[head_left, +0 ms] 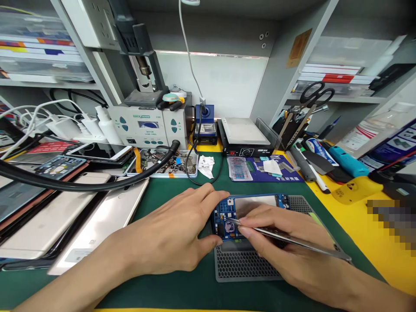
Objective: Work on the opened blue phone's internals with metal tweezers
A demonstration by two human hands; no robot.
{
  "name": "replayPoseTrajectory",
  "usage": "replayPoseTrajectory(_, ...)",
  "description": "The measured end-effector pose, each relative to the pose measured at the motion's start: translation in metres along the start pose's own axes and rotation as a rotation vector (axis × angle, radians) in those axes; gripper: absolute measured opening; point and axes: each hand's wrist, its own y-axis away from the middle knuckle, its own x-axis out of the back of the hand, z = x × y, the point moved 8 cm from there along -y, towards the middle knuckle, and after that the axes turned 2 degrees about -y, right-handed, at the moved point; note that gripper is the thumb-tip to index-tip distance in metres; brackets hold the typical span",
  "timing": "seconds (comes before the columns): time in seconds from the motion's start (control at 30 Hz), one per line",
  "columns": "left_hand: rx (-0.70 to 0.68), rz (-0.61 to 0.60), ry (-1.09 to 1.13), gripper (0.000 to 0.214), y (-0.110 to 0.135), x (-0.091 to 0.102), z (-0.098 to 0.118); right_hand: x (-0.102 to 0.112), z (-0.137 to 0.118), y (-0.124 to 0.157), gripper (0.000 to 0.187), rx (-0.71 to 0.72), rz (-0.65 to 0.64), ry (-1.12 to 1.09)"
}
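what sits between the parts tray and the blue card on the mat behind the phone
In the head view, a crumpled white paper and a clear packet lie on the green mat between the parts tray and the blue card.

We read little here: the yellow sheet bears an ESD hand symbol, and the rework station's small lettering stays too blurred for us.

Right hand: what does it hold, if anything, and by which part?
The right hand holds metal tweezers near their front part, fingers pinching both arms; the tips touch the opened phone. The left hand steadies the phone's left edge.
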Motion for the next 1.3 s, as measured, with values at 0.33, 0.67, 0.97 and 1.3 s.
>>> replayPoseTrajectory(0.33, -0.017, 0.024, 0.008, 0.061, 0.000, 0.000, 0.000, -0.003, 0.023, 0.011, 0.011, -0.152, 0.036, -0.104)
replayPoseTrajectory(0.67, -0.005, 0.006, 0.033, 0.060, -0.001, 0.002, 0.002, -0.002, 0.026, 0.009, 0.009, -0.182, 0.023, -0.079)
replayPoseTrajectory(0.97, 0.004, 0.008, 0.021, 0.068, -0.005, 0.000, -0.003, 0.005, 0.007, 0.008, 0.015, 0.006, 0.058, 0.000)
replayPoseTrajectory(1.3, -0.106, 0.116, -0.035, 0.072, -0.007, 0.006, 0.012, 0.065, 0.044, -0.012, 0.018, -0.132, 0.278, 0.249)
